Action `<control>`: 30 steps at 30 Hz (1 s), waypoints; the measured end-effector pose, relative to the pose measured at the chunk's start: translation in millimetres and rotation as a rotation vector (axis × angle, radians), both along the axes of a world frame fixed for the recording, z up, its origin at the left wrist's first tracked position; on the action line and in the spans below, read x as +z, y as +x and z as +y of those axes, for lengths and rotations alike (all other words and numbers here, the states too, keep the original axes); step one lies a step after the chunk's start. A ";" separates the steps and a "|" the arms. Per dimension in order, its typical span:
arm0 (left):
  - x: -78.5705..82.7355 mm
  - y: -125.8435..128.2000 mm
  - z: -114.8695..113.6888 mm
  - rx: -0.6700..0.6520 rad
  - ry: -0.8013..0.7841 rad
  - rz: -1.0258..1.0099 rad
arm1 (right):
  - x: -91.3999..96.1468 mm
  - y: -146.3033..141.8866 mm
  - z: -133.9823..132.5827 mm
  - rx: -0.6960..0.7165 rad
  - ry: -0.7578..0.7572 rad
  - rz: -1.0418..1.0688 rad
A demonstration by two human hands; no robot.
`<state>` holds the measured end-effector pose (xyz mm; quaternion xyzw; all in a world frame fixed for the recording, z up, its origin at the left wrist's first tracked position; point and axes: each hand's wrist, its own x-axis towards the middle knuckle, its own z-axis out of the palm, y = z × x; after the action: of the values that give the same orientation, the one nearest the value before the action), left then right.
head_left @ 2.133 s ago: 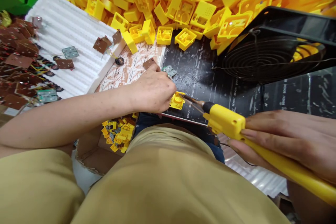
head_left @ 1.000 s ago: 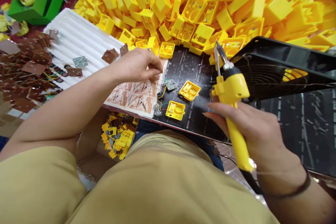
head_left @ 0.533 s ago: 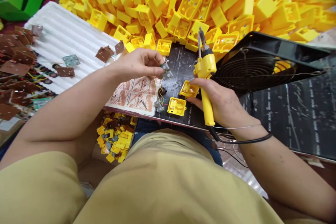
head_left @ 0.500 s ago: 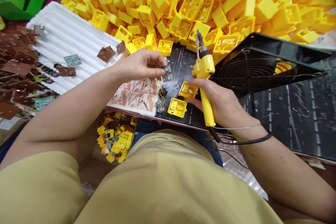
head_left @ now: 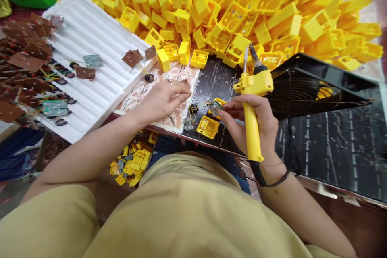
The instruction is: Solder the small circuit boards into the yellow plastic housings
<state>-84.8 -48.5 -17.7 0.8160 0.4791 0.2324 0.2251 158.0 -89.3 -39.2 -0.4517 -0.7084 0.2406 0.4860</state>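
My right hand (head_left: 256,123) is closed round a yellow soldering iron (head_left: 251,129), whose tip (head_left: 246,54) points up and away. The fingertips of the same hand pinch a small wired circuit board (head_left: 214,108) over a yellow case half. A second open yellow case (head_left: 208,126) lies just in front of it on the black mat (head_left: 332,145). My left hand (head_left: 165,98) hovers over the patterned sheet (head_left: 142,90), left of the board. Its fingers are loosely bent and slightly blurred, and nothing shows in them.
A big heap of yellow plastic housings (head_left: 229,4) fills the back. A white foam sheet (head_left: 90,36) with brown boards lies left, beside a pile of wired boards (head_left: 24,72). A black fan (head_left: 305,88) stands right. A box of small yellow parts (head_left: 133,163) sits below the table edge.
The small board has passed from my left hand's fingers to my right fingertips at the yellow case. My left hand has dropped back over the patterned sheet. The soldering iron stays upright.
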 end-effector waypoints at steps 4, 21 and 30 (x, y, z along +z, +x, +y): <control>-15.6 15.9 -8.9 0.003 0.047 -0.027 | -5.0 -4.7 -5.8 -0.023 -0.013 0.114; -9.2 45.4 3.8 0.043 -0.423 -0.764 | -1.9 15.3 1.4 -0.005 0.150 -0.188; 5.6 45.0 14.8 -0.123 -0.202 -0.067 | -1.6 29.5 11.5 0.205 0.216 -0.510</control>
<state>-39.9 -33.7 -12.1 0.8087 0.4414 0.1959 0.3359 187.4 -77.9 -40.8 -0.3693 -0.8712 0.0907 0.3106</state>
